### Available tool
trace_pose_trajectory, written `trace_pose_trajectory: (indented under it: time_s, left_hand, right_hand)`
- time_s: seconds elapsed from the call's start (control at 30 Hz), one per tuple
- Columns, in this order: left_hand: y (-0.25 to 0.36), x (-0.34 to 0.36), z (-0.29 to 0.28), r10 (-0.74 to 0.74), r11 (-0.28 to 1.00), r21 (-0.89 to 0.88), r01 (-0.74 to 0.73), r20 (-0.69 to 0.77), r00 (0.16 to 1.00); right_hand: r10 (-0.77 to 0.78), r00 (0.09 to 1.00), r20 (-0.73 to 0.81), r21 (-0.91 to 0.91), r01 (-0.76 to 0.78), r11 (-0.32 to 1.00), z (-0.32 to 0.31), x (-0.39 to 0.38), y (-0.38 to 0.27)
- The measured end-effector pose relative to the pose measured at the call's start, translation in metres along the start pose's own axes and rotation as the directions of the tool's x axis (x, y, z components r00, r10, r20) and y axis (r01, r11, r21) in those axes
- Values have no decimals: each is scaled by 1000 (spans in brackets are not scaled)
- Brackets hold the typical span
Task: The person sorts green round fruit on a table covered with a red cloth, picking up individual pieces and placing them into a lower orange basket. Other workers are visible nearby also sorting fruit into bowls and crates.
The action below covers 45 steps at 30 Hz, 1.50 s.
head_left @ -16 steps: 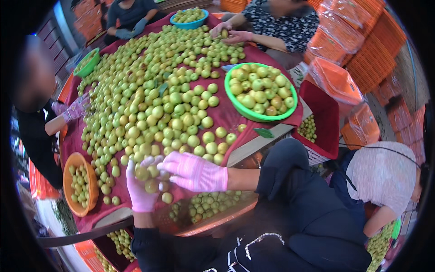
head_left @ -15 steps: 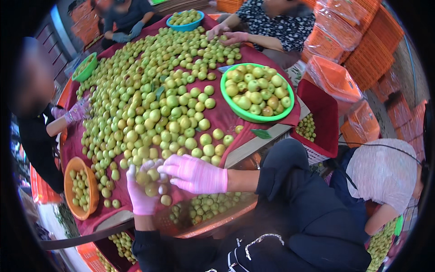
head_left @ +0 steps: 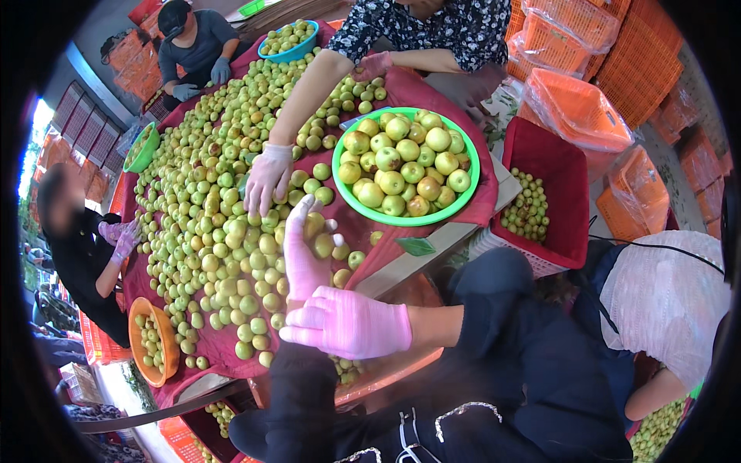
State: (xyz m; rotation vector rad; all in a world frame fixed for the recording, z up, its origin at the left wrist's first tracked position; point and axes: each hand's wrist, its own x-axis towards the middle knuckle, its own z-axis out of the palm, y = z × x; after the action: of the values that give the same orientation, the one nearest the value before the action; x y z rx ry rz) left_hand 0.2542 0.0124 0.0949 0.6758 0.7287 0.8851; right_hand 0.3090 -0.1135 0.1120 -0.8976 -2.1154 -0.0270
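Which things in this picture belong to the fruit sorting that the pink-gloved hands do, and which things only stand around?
Belong to the work:
- left hand, holding a green fruit
- right hand
- pile of green fruits on the red cloth
- green bowl full of fruits

Only around:
- red crate
- stacked orange crates
- blue bowl, far end
- orange bowl

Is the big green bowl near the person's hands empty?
No, the green bowl is filled with yellow-green fruits, heaped up to its rim.
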Motion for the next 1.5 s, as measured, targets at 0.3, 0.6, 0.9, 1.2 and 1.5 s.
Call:
trace_pose_trajectory:
  time_s: [0.3,0.6,0.9,1.2,1.5]
  left_hand:
    - [-53,-13,20,-117,978,-188,92,-129,985]
    - [-21,-41,-33,-80,900,-436,-8,-184,980]
    - [-24,-15,-18,-216,870,-480,110,-172,961]
    - [-101,46,2,-27,996,-86,22,-60,998]
    - [-99,29,3,-39,997,69,40,-25,999]
  right_hand:
    - [-72,992,-105,23,75,997,-33,-30,11]
    - [582,813,-25,-365,-549,752,-13,-82,83]
    - [845,351,402,-612,-583,534,15,-61,127]
    - [858,511,45,131,-855,502,-43,-85,54]
    - [903,310,299,757,-653,-26,-67,-98,48]
